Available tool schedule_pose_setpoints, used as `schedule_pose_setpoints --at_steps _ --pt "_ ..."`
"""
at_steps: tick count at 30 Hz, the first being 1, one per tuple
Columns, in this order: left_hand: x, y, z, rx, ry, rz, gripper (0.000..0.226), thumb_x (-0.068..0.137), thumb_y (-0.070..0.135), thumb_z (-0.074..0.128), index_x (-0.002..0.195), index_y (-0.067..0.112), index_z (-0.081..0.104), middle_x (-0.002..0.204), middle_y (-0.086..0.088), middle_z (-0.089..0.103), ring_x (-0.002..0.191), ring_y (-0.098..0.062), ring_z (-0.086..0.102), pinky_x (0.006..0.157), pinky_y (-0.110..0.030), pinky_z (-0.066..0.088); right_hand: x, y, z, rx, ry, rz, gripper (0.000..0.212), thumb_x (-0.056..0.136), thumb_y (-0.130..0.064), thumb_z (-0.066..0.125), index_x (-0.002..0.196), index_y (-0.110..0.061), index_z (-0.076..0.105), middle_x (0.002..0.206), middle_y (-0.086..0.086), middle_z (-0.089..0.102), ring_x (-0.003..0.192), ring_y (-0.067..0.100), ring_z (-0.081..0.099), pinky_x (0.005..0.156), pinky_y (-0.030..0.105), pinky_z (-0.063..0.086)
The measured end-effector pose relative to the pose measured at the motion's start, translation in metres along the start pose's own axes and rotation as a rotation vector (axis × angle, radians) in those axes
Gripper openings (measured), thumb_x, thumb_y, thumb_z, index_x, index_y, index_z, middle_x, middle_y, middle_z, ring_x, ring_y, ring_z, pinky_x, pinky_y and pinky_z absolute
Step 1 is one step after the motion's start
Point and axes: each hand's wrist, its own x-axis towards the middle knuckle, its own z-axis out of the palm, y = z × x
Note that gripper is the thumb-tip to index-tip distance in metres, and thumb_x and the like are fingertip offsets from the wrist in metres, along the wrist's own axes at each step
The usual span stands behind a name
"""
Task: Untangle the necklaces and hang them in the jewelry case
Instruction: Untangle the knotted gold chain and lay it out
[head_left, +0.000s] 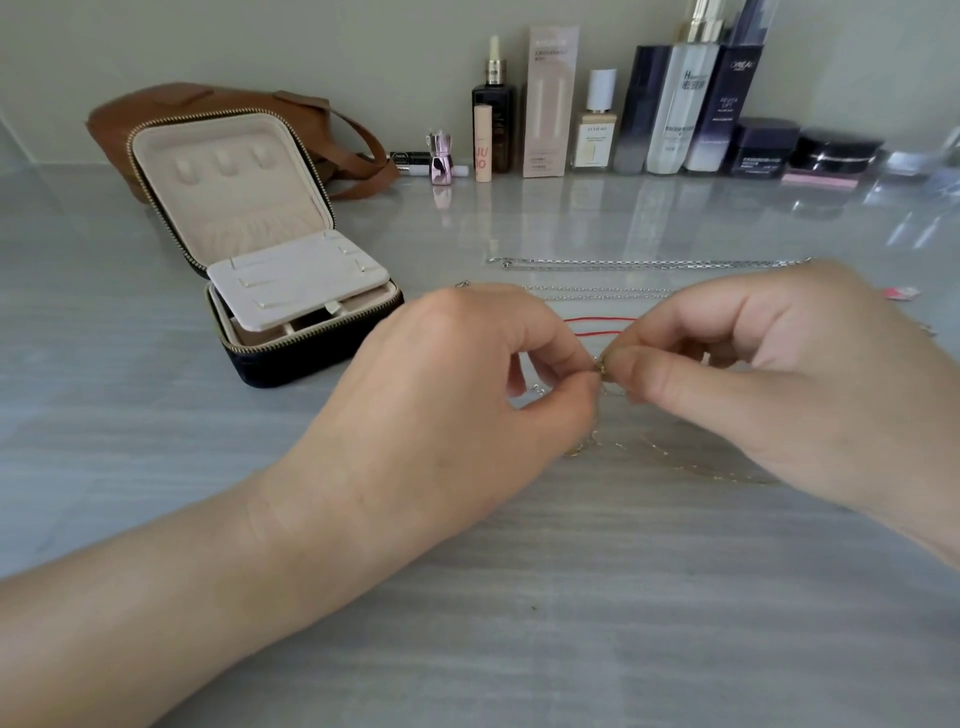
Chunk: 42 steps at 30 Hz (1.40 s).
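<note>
Left grip (457, 395) and right grip (769, 374) are being pinched onto one gold necklace (601, 367). The jewelry case (291, 358) is being seen leftward, nearer the left grip.

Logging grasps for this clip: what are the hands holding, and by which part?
Left hand and right hand both pinch the thin gold necklace at a small fitting, possibly its clasp.

Surface: grey streaked tabletop (519, 597), glossy, set against a pale wall.
Left: open jewelry case (234, 197), lid upright; brown bag (119, 119) just behind it.
Back edge: row of cosmetic bottles (665, 104) and dark jars (761, 145); small pink bottle (440, 158) at its left end.
Centre right: silver chains (649, 264) laid straight, side by side; red cord (597, 321) just in front.
Front: gold chain (584, 448), partly lying loose.
</note>
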Motion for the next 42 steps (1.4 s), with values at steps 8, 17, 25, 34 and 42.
schedule_pose_setpoints --at_steps 8,17,25,34,42 --pt "0.0009 0.0020 0.0001 -0.076 -0.056 -0.049 0.012 0.073 0.034 0.063 0.063 0.028 0.063 0.064 0.029 0.057 0.062 -0.002 0.054 0.058 -0.012 0.042 -0.0048 0.0020 0.0029 -0.410 0.068 -0.194 0.010 0.071 -0.031 0.060 0.063 -0.029 0.066 0.049 -0.014 0.049 0.068 0.012 0.052 0.060 0.014 0.038" --pt "0.0013 0.0015 -0.0001 -0.011 -0.079 -0.018 0.008 0.065 0.037 0.056 0.063 0.029 0.057 0.069 0.030 0.055 0.066 -0.002 0.053 0.060 -0.012 0.041 -0.0065 -0.0010 0.0047 -0.428 0.093 -0.181 0.005 0.061 -0.031 0.060 0.056 -0.031 0.062 0.048 -0.022 0.045 0.069 0.010 0.051 0.060 0.005 0.035" --pt "0.0030 0.0006 -0.0047 0.009 -0.039 0.004 0.007 0.065 0.035 0.056 0.063 0.029 0.057 0.074 0.025 0.057 0.069 -0.006 0.053 0.061 -0.016 0.041 -0.0034 -0.0027 -0.0007 -0.308 0.013 -0.106 0.006 0.060 -0.033 0.062 0.056 -0.029 0.064 0.066 -0.019 0.060 0.062 0.010 0.055 0.059 0.015 0.041" --pt "0.0025 0.0009 -0.0046 -0.025 -0.069 -0.010 0.008 0.069 0.036 0.056 0.067 0.030 0.060 0.074 0.024 0.060 0.066 -0.007 0.056 0.060 -0.014 0.041 -0.0005 -0.0006 -0.0040 -0.035 -0.122 -0.009 0.008 0.064 -0.030 0.060 0.066 -0.029 0.068 0.053 -0.012 0.060 0.048 0.001 0.049 0.050 0.009 0.038" --pt "-0.0001 0.0053 -0.0026 -0.082 -0.089 -0.069 0.017 0.071 0.044 0.061 0.062 0.029 0.064 0.066 0.024 0.061 0.064 -0.002 0.056 0.058 -0.010 0.041 -0.0018 0.0037 -0.0024 -0.188 -0.040 -0.108 0.010 0.068 -0.036 0.060 0.061 -0.031 0.067 0.060 -0.015 0.060 0.056 0.009 0.052 0.054 0.015 0.039"
